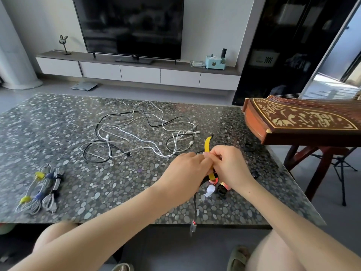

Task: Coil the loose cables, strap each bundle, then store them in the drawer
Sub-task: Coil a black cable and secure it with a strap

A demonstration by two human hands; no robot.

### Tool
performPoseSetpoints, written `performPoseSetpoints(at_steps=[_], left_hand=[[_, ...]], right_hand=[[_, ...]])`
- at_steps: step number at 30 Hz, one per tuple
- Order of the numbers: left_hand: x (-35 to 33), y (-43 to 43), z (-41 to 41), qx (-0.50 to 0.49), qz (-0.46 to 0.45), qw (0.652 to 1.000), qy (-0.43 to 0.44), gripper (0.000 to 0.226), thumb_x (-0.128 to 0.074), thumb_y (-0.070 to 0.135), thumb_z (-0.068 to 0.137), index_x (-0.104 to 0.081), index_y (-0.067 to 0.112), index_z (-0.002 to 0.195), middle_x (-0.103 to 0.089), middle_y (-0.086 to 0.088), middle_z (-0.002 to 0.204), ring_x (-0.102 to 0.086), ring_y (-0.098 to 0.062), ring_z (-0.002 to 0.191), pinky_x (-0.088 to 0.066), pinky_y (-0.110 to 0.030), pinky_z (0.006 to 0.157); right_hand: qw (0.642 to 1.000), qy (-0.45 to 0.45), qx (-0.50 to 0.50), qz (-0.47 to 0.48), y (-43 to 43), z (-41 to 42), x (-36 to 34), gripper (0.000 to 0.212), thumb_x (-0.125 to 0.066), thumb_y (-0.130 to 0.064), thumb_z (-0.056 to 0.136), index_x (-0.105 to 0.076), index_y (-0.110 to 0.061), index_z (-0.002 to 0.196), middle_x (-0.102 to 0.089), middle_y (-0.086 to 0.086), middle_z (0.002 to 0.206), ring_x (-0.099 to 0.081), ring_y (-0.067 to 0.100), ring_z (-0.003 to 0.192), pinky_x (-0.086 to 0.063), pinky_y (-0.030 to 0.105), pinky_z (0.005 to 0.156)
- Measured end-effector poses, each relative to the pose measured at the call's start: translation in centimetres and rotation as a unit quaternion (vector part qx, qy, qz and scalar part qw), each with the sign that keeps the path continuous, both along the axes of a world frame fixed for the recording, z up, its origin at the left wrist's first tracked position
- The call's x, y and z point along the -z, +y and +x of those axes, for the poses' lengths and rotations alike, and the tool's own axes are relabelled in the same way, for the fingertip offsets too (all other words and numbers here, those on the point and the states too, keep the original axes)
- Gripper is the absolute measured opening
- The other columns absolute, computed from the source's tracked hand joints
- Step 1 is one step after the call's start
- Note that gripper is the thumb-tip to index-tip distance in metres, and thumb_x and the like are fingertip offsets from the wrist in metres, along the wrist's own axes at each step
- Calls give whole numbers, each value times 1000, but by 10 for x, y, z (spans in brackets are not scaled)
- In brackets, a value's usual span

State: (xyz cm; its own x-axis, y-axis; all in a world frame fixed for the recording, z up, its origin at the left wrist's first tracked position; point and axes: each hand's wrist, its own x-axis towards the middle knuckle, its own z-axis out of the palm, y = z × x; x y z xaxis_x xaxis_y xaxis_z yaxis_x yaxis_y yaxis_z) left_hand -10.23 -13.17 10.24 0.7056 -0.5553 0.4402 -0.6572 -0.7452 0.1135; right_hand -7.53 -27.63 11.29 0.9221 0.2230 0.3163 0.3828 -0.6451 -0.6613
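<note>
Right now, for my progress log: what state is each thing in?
Loose cables: tangled, uncoiled on table.
Three bundles: coiled, strapped, on table.
Black cable: gripped by left hand, plug dangling.
Yellow strap: pinched by right hand, end sticking up.
Cabinet drawers: shut.
Television: off.

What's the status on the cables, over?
Left hand holds black cable; right hand pinches yellow strap. Three bundles done, far left. Loose tangle ahead, nothing blocking.

Pebble-patterned surface (58, 124): a tangle of loose white and black cables (140, 133) lies at centre. Three strapped bundles (41, 190) lie side by side near the left front edge.
</note>
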Motion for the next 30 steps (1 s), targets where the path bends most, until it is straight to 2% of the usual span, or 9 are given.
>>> performPoseSetpoints(at_steps=[6, 10, 14, 16, 18, 22, 25, 27, 30], left_hand=[[4, -5, 12, 2, -13, 999, 38, 29, -44, 4, 96, -48, 7, 124, -58, -5, 103, -51, -21, 94, -39, -28, 80], [2, -7, 16, 32, -79, 992, 89, 21, -46, -1, 93, -56, 0, 111, -56, -12, 94, -49, -23, 81, -39, -29, 72], [5, -10, 16, 47, -124, 984, 122, 22, -47, -16, 81, -54, 2, 93, -51, -11, 89, -51, -28, 74, -40, -36, 61], [5, -9, 15, 46, -166, 974, 146, 19, -47, -15, 84, -47, 4, 81, -49, -10, 85, -55, -30, 71, -42, -36, 56], [6, -7, 15, 29, -210, 963, 166, 15, -44, -11, 90, -48, 0, 80, -51, -11, 83, -58, -29, 69, -47, -31, 57], [9, -6, 18, -18, -292, 937, 192, 15, -43, -8, 92, -51, -2, 81, -51, 0, 65, -49, -8, 49, -39, -15, 49], [19, -4, 21, -21, -271, 947, 170, 17, -45, -13, 88, -49, -3, 75, -51, -7, 69, -52, -20, 57, -48, -30, 54], [30, -1, 21, -25, -239, 958, 153, 16, -45, -14, 87, -49, -5, 75, -51, -14, 77, -51, -29, 68, -47, -44, 61], [41, 6, 20, -21, -224, 968, 107, 9, -49, -2, 91, -53, 0, 83, -50, -8, 85, -49, -23, 68, -44, -35, 59]], right_hand=[[999, 37, 36, 2, -3, 9, 1, 43, -58, -17, 93, -50, 0, 55, -49, 10, 50, -44, 17, 45, -38, 24, 45], [986, 136, 60, 82, -4, 13, 4, 40, -57, -14, 93, -47, -5, 55, -43, 9, 51, -47, 21, 41, -38, 24, 36], [919, 337, 92, 185, -5, 24, -8, 26, -57, 0, 85, -58, -2, 59, -55, 8, 45, -55, 19, 39, -46, 22, 38], [875, 437, 69, 199, -9, 31, -14, 21, -60, -4, 84, -63, -5, 64, -61, 8, 53, -60, 18, 48, -54, 26, 49], [840, 488, 59, 231, -14, 38, -13, 25, -59, -8, 88, -61, -7, 63, -60, 5, 51, -57, 16, 43, -53, 24, 48], [784, 514, 77, 339, -6, 44, 0, 44, -53, 1, 87, -58, -6, 44, -52, 4, 41, -46, 9, 30, -46, 17, 38], [747, 516, 134, 397, 4, 44, 14, 44, -48, 7, 86, -50, -2, 43, -45, 5, 35, -41, 10, 24, -46, 18, 36], [747, 507, 158, 400, 12, 45, 20, 48, -47, 6, 87, -48, -3, 40, -44, 4, 33, -38, 11, 22, -50, 23, 44], [757, 495, 170, 390, 20, 49, 21, 55, -45, 8, 87, -46, -3, 32, -44, 5, 32, -38, 13, 21, -52, 26, 40]])
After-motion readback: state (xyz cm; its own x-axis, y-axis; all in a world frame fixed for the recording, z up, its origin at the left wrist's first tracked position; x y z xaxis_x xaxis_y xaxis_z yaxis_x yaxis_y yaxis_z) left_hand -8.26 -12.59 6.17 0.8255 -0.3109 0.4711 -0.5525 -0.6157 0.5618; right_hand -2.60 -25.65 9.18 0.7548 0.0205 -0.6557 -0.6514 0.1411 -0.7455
